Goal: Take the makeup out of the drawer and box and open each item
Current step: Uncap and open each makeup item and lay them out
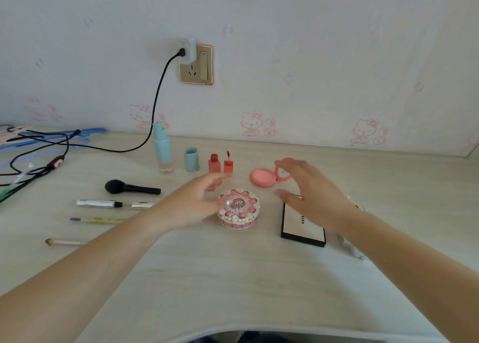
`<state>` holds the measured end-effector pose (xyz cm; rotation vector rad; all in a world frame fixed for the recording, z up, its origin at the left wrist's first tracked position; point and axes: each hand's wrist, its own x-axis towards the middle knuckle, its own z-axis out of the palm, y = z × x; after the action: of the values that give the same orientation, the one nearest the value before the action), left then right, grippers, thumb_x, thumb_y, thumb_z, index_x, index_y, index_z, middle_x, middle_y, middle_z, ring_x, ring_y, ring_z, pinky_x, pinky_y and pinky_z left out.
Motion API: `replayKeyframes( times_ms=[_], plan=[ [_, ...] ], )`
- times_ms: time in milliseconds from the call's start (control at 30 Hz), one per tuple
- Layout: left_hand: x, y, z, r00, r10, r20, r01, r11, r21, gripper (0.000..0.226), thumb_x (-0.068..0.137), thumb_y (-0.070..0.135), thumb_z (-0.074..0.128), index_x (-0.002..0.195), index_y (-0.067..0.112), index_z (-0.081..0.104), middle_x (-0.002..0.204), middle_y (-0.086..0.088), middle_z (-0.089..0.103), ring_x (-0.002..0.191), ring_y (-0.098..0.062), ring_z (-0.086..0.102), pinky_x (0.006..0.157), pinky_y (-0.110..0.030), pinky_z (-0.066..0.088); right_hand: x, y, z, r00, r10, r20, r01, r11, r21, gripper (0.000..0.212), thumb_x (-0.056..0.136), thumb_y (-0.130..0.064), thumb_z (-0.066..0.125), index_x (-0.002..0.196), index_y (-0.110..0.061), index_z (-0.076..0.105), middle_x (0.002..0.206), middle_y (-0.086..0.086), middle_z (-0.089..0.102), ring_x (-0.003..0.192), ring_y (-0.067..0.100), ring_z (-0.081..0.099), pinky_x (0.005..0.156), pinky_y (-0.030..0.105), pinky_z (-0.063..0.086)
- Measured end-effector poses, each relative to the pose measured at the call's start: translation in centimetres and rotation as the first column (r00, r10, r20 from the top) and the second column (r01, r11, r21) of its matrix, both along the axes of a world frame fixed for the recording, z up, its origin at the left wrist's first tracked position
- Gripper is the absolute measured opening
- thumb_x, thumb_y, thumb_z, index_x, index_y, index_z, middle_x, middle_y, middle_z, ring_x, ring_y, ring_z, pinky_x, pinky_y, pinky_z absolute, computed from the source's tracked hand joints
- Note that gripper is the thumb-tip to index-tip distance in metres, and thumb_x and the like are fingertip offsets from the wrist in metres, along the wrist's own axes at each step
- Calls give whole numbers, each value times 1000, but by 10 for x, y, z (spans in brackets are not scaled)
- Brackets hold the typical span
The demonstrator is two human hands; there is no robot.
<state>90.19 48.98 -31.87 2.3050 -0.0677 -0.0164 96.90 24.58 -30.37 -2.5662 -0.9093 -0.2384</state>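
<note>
A round pink compact decorated like a cake, with white and pink beads round its lid [238, 209], sits on the pale wood-grain desk [233, 278] between the two hands, its lid on. The left hand [193, 204] hovers just beside it on the left, fingers loosely spread and holding nothing; whether the fingertips touch the compact's edge cannot be told. The right hand [308, 192] hangs open to the compact's right, fingers splayed, empty, above the far end of a flat black-edged white rectangular palette box [302, 224]. The hands are apart.

Beyond the right hand's fingertips lies a round coral-pink compact [263, 177] with its lid swung open behind it. Beyond the left hand's fingers stand a small red lip-tint bottle [214, 163] and, just beside it, its cap with the wand pointing up [228, 163]. Further left of these stand a pale blue cap [191, 159] and a tall pale blue pump bottle [162, 151], uncapped.

Left of the left forearm lie a black powder brush [131, 187], an opened silver tube [114, 204], a yellow pencil [97, 220] and a small beige brush [63, 242]. Black cables [155, 101] trail further left, up to a gold wall socket [196, 65].
</note>
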Motion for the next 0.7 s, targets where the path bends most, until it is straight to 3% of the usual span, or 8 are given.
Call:
replayKeyframes(
  times_ms=[133, 233, 467, 700],
  plan=[
    [-15, 0, -18, 997, -83, 0, 82, 981, 174, 103, 64, 63, 68, 148, 29, 21, 148, 14, 36, 134, -2, 35, 113, -31, 31, -34, 26, -7, 987, 162, 1, -159, 972, -172, 70, 89, -39, 56, 148, -28, 20, 154, -6, 24, 140, 15, 25, 107, 22, 23],
    [-17, -7, -21, 1000, -24, 4, 23, 971, 237, 114, 55, 68, 61, 150, 27, 12, 147, 5, 38, 135, -11, 37, 111, -36, 33, -40, 41, -14, 987, 161, -17, -161, 966, -202, 76, 87, -41, 58, 149, -26, 16, 153, -1, 26, 139, 19, 29, 107, 27, 27],
    [-17, -18, -20, 997, 67, 48, -77, 967, 241, 101, 74, 43, 72, 151, 24, 10, 146, 1, 43, 134, -19, 39, 109, -35, 33, -34, 57, -20, 987, 85, -138, -112, 973, -203, 89, 83, -49, 61, 150, -24, 8, 152, 1, 30, 135, 24, 35, 102, 33, 34],
    [-15, -17, -27, 991, 94, 90, -107, 983, 147, 102, 73, 41, 75, 151, 21, 11, 147, 1, 41, 134, -16, 39, 108, -31, 34, -34, 59, -18, 972, 82, -222, -122, 978, -172, 82, 88, -42, 58, 151, -26, 8, 154, 0, 26, 134, 22, 38, 101, 33, 36]
  ],
)
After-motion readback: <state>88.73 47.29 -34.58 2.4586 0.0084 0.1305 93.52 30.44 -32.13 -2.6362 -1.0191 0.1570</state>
